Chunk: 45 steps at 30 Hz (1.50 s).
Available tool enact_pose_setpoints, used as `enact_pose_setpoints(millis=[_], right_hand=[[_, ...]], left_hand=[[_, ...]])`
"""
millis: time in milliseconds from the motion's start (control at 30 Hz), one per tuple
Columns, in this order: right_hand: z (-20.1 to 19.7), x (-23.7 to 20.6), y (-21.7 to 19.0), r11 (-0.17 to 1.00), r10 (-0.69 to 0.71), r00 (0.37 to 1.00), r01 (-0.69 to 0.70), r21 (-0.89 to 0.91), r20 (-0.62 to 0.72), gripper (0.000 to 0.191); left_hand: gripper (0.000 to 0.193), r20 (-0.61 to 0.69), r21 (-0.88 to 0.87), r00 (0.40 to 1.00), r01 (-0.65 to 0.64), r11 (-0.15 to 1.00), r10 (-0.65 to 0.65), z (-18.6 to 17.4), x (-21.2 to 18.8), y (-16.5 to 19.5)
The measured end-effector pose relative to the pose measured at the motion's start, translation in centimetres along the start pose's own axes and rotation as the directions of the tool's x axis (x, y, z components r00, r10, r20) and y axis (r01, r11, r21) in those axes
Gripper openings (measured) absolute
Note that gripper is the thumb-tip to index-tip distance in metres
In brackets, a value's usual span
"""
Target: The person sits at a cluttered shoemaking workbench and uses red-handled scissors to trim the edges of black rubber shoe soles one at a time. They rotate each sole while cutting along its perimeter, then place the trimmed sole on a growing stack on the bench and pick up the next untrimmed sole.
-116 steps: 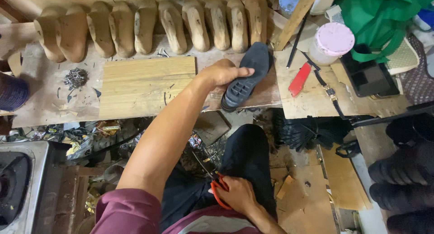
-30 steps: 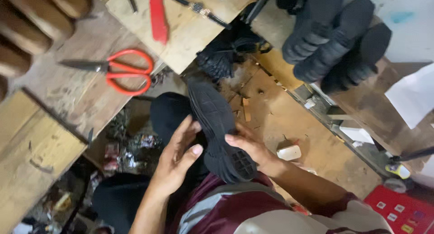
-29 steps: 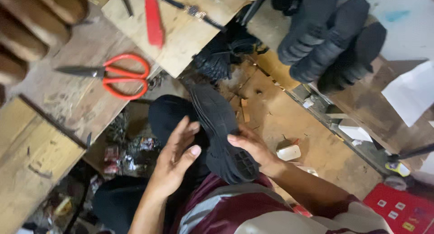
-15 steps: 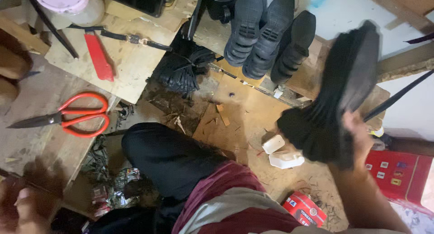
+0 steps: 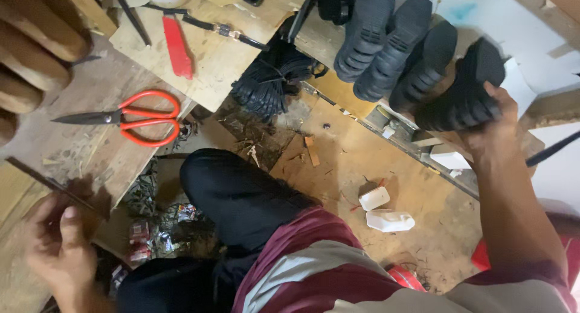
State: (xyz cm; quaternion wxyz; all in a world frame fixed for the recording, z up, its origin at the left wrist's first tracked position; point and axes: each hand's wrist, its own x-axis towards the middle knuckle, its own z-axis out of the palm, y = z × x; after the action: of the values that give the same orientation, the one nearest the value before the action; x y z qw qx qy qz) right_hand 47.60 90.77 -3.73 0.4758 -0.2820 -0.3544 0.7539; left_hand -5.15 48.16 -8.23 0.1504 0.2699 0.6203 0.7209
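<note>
My right hand grips a black ridged shoe sole and holds it against the end of a row of similar black soles leaning on a ledge at the upper right. My left hand hovers at the lower left over the wooden workbench, fingers loosely curled with nothing in them, near a thin dark strip. Red-handled scissors lie on the bench above that hand.
Wooden shoe lasts line the bench's upper left. A red knife handle and a strap lie on a plywood board. A bundle of black soles and white plastic pieces sit on the littered floor.
My right hand has carried the black sole from my lap up and right to the row on the ledge. My left hand let go of it and moved to the bench.
</note>
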Motion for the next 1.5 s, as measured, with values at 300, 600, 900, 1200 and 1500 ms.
enact_pose_setpoints(millis=[300, 600, 900, 1200, 1500], right_hand=[[-0.7, 3.8, 0.8, 0.988, 0.127, 0.984, -0.136, -0.07, -0.125, 0.048], [0.3, 4.4, -2.0, 0.439, -0.048, 0.753, -0.574, -0.691, -0.656, 0.041], [0.7, 6.6, -1.2, -0.405, -0.329, 0.944, -0.103, -0.909, 0.04, 0.03], [17.5, 8.7, 13.7, 0.063, 0.13, 0.75, 0.646, -0.76, 0.648, 0.027], [38.8, 15.3, 29.2, -0.064, 0.19, 0.221, 0.975, -0.213, 0.956, 0.035]], left_hand=[[0.023, 0.089, 0.374, 0.974, -0.226, 0.899, 0.208, -0.6, 0.7, -2.7], [0.028, 0.101, 0.284, 0.978, -0.206, 0.936, 0.184, 0.7, 0.4, -0.8], [0.026, -0.039, 0.645, 0.976, -0.139, 0.751, 0.215, 3.8, 3.8, -2.1], [0.021, -0.041, 0.634, 0.952, -0.209, 0.744, 0.303, 6.6, 7.1, -4.0], [0.02, -0.142, 0.631, 0.925, -0.189, 0.752, 0.352, 3.0, 11.9, -2.6]])
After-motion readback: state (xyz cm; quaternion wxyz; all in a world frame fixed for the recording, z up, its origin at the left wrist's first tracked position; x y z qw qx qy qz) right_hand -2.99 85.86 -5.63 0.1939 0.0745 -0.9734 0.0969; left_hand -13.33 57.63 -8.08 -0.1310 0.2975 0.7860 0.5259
